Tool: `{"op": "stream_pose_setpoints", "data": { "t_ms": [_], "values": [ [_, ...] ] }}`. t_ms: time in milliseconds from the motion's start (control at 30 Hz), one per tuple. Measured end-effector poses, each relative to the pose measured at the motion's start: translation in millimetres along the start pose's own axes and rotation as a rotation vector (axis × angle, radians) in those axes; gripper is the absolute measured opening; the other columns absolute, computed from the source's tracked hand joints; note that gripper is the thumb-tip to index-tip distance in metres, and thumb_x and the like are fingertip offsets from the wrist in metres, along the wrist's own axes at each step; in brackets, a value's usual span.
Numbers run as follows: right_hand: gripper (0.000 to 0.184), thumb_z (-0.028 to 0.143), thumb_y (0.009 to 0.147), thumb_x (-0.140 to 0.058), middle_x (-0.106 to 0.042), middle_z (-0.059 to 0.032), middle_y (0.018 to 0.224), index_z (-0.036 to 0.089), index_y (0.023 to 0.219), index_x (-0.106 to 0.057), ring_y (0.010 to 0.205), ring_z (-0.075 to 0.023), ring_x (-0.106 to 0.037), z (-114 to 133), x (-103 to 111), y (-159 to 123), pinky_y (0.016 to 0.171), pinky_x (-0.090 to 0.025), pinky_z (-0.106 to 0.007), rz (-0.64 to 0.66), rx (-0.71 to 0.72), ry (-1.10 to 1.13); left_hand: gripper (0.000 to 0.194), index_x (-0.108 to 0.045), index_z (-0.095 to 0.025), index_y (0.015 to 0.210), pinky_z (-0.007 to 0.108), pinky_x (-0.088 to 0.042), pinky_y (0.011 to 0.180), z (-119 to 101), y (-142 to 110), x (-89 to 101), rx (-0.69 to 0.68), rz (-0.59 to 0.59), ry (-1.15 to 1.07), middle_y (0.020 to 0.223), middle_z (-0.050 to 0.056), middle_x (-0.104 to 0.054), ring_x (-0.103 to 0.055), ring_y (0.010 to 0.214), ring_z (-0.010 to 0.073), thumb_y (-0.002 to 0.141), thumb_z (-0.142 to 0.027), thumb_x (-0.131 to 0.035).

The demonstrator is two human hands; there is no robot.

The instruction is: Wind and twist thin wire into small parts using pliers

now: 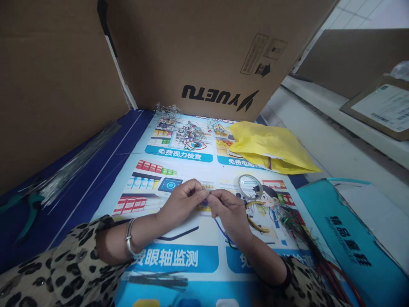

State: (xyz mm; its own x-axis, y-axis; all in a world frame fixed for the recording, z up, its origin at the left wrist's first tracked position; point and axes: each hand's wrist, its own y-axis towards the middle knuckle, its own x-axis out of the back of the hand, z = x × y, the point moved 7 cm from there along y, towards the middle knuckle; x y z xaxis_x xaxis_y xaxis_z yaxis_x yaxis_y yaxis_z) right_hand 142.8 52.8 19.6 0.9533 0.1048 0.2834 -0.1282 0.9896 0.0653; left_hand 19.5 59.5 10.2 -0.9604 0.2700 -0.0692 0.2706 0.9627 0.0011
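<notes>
My left hand [182, 200] and my right hand [228, 211] meet at the middle of a printed poster [179, 157], fingertips pinched together on a small dark blue piece [205, 202] with a thin wire. A blue and green wire [223, 233] trails from under my right hand toward me. A silver bangle [129, 241] circles my left wrist, and both sleeves are leopard print. What exactly the fingers pinch is too small to name.
A roll of clear tape [249, 186] and yellow-handled pliers [257, 217] lie right of my hands, beside a bundle of wires [300, 230]. A yellow bag [271, 145], a teal bag [345, 243], thin metal wires [73, 164], teal pliers [28, 209] and cardboard walls [207, 51] surround the poster.
</notes>
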Motion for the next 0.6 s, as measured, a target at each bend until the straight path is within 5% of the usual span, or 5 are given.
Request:
{"op": "stream_pose_setpoints", "data": {
  "t_ms": [167, 367, 600],
  "values": [
    [0.018, 0.030, 0.080, -0.054, -0.048, 0.0043, 0.051, 0.017, 0.067, -0.056, 0.050, -0.0094, -0.044, -2.4, 13.8, 1.3, 0.051, -0.038, -0.022, -0.055, 0.040, -0.013, 0.022, -0.055, -0.019, 0.084, 0.030, -0.040, 0.070, -7.8, 10.1, 4.0, -0.145, 0.090, 0.413, 0.081, 0.002, -0.058, -0.052, 0.077, 0.0169, 0.074, -0.037, -0.061],
    [0.017, 0.022, 0.080, -0.049, -0.049, 0.0020, 0.060, 0.018, 0.064, -0.050, 0.059, -0.0118, -0.045, -2.5, 24.3, -3.0, 0.056, -0.036, -0.024, -0.043, 0.143, -0.202, 0.066, -0.052, -0.022, 0.112, 0.043, -0.029, 0.093, 0.1, 16.7, 4.6, -0.311, 0.196, 0.903, 0.113, 0.009, -0.055, -0.043, 0.109, 0.0288, 0.056, -0.049, -0.073],
    [0.020, 0.013, 0.076, -0.048, -0.048, 0.0015, 0.060, 0.019, 0.058, -0.041, 0.065, -0.0137, -0.045, 2.0, 25.1, -2.6, 0.064, -0.035, -0.028, -0.030, 0.313, -0.375, 0.048, -0.057, -0.027, 0.110, 0.041, -0.026, 0.093, 5.7, 15.0, -1.3, -0.341, 0.250, 0.995, 0.114, 0.006, -0.056, -0.043, 0.109, 0.0260, 0.066, -0.042, -0.069]
  ]
}}
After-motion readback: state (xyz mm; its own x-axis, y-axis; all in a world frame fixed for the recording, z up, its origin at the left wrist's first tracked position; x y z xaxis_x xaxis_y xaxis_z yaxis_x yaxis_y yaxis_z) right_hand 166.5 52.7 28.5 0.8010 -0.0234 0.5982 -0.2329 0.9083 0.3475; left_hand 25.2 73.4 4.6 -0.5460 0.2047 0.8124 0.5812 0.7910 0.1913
